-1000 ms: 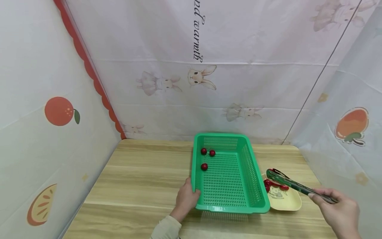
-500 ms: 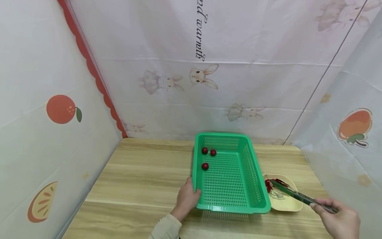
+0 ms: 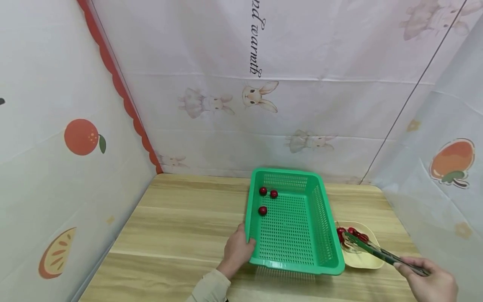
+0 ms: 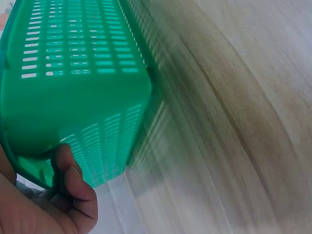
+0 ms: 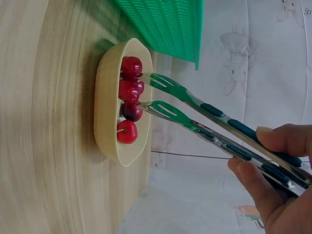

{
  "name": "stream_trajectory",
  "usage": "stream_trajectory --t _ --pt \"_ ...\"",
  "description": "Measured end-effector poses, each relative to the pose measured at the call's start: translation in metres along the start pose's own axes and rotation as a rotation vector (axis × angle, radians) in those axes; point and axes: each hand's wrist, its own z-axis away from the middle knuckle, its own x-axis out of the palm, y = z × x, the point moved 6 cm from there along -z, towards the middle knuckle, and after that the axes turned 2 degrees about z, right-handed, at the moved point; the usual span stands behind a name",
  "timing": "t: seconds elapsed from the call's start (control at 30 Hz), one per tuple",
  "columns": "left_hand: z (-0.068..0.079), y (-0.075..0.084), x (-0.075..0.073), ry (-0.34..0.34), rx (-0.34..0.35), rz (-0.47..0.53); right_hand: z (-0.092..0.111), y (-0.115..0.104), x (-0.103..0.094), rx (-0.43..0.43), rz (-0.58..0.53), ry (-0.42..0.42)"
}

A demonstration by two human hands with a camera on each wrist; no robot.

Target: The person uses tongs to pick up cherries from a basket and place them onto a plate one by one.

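Observation:
My left hand (image 3: 238, 248) grips the near left rim of a green slotted basket (image 3: 332, 268), fingers curled over the edge in the left wrist view. Inside it, toward the left wall, lie three red cherries (image 3: 262, 210). My right hand (image 3: 434, 279) holds a pair of tongs (image 5: 214, 124) with dark green grips. Their two slotted tips are parted and reach into a cream bowl (image 5: 108, 102) to the right of the basket. Several cherries (image 5: 127, 132) sit in that bowl, with the tong tips on either side of one of them.
A wooden table (image 3: 181, 222) lies under everything, with bare wood left of the basket. Printed curtains (image 3: 211, 50) enclose the back and both sides. The basket's right wall overhangs part of the bowl in the head view.
The tong tips have lowered from above the bowl in among its cherries. My left hand keeps its hold on the basket, which stands slightly further right in the picture.

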Motion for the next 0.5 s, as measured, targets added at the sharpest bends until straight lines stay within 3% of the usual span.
stream_trajectory --t 0.5 --pt "0.004 -0.0002 -0.0009 0.031 -0.026 0.078 -0.0026 -0.0033 -0.0044 0.061 -0.039 0.027"
